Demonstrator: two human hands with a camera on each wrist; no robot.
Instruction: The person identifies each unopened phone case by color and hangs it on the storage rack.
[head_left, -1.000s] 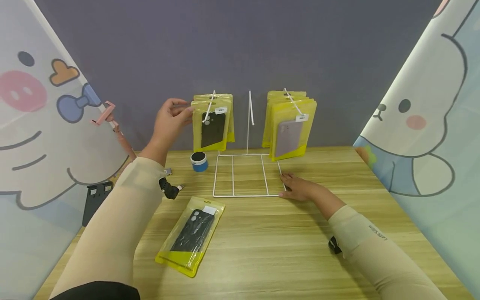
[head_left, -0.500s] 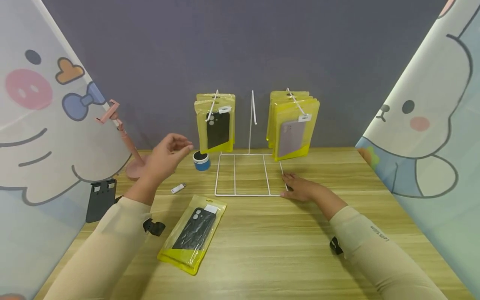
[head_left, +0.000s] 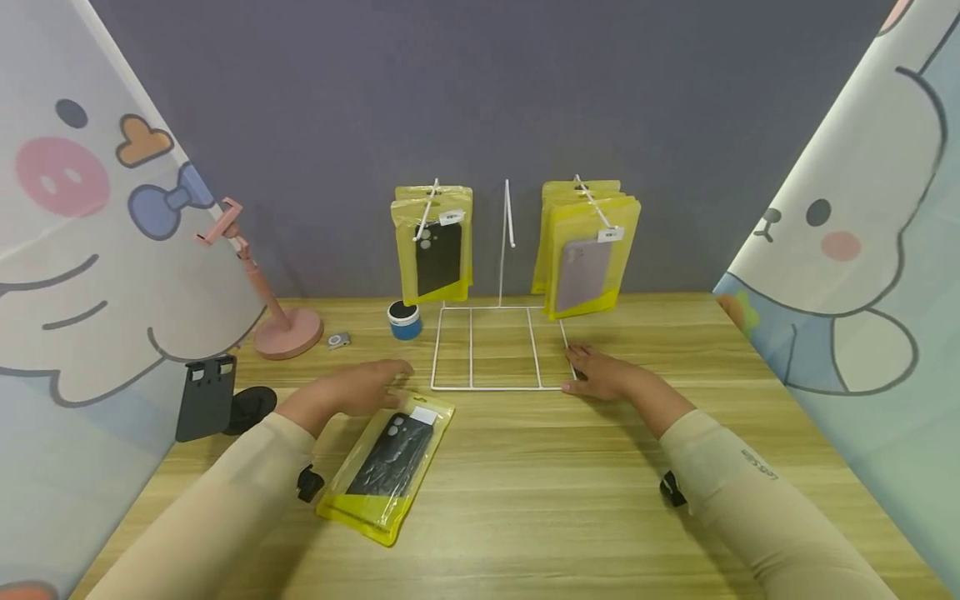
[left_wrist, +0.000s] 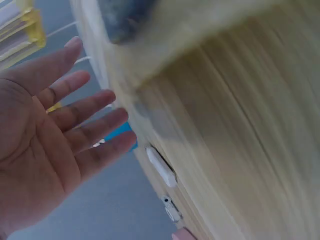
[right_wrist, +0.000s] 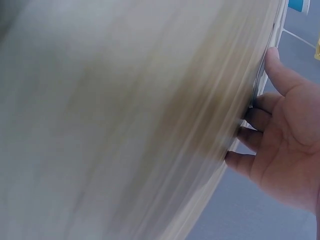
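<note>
Wooden table (head_left: 570,492): it carries everything, and both hands are low over it.
White wire rack (head_left: 497,346): it stands at the far middle; yellow packets hang on its left and right hooks, the middle hook is bare.
Yellow packet with black phone case (head_left: 388,467): it lies flat, near the front-left, just below the left hand; its long axis runs from front-left to far-right.
Left hand (head_left: 360,387): fingers are straight and relaxed and hold nothing; it hovers at the top end of the packet and is clearly the nearer hand.
Right hand (head_left: 603,377): fingers lie flat at the rack's front-right corner and grip nothing.
Views: only the head view shows the packet; the left wrist view shows the open palm (left_wrist: 45,145), blurred.
</note>
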